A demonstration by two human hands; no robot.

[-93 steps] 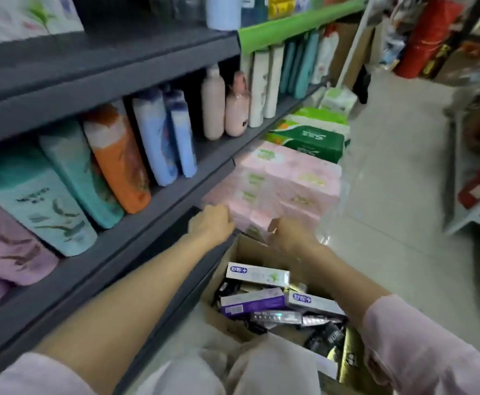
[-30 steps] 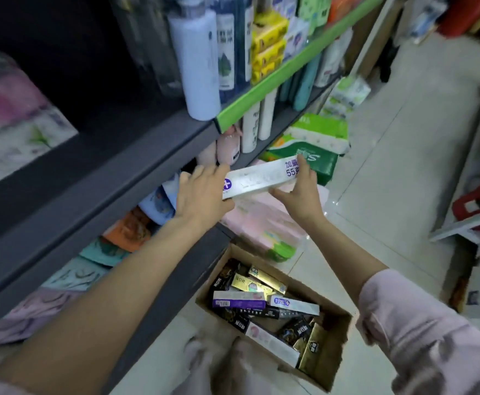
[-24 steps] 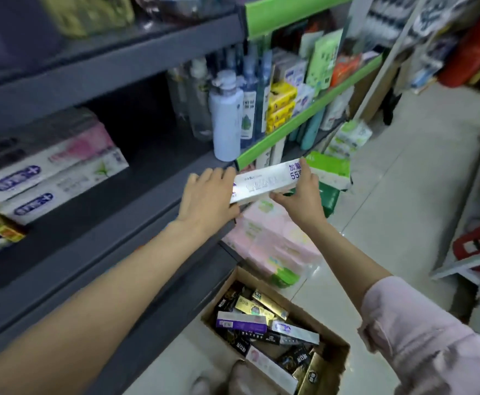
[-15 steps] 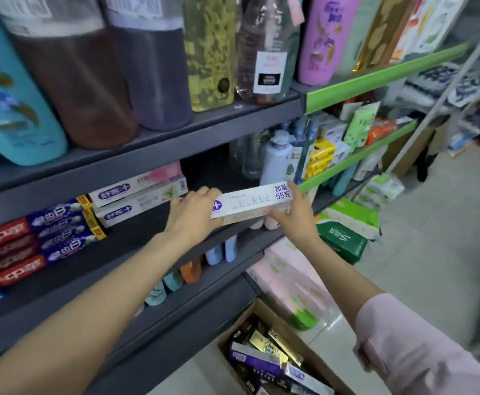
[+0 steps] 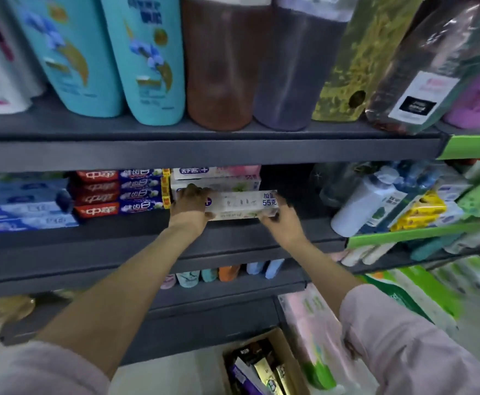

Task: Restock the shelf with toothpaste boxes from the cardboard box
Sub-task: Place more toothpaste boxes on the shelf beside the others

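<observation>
On the middle shelf (image 5: 233,232), in front of the white stack (image 5: 216,178), the toothpaste box (image 5: 240,205) has now arrived from above the cardboard box (image 5: 287,352), its ends gripped by the curled fingers of left hand (image 5: 189,205) and right hand (image 5: 283,220), so only releasing seems left.

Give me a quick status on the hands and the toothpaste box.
Left hand and right hand grip the white toothpaste box by its ends. Box at the shelf front, before the stacked white boxes. Nothing blocking.
</observation>
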